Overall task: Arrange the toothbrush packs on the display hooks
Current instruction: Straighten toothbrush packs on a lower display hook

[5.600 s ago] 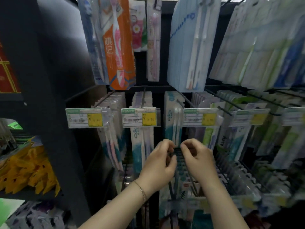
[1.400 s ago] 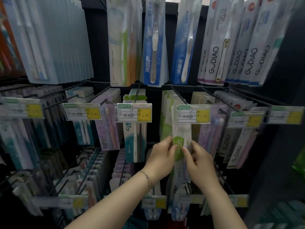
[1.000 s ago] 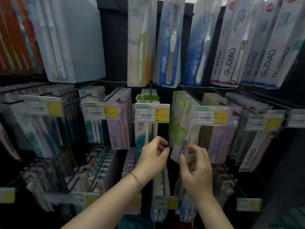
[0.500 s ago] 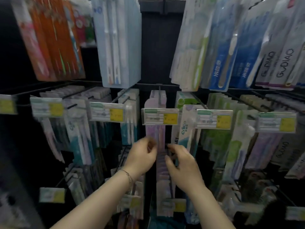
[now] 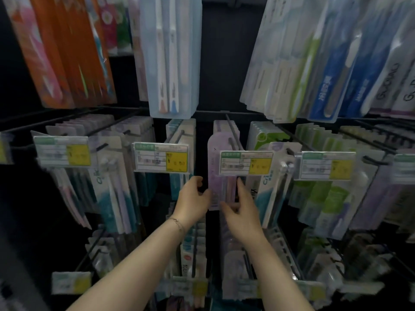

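A lilac toothbrush pack (image 5: 213, 167) hangs at the front of a black wire hook (image 5: 232, 131) in the middle row, partly behind a price tag (image 5: 246, 163). My left hand (image 5: 194, 199) pinches the pack's lower left edge with curled fingers. My right hand (image 5: 241, 213) is at its lower right: the index finger points up along the pack's right side and the thumb lies under its bottom edge. More lilac packs sit behind it on the same hook.
Neighbouring hooks carry teal packs (image 5: 179, 135) to the left and green ones (image 5: 267, 140) to the right. Tall pale blue packs (image 5: 170, 57) hang overhead, orange packs (image 5: 67, 52) upper left, blue packs (image 5: 336, 81) upper right. A lower row of hooks (image 5: 193, 254) juts out under my forearms.
My hands left the green pack's hook and moved one hook further left onto the lilac pack. The view swung left with them.
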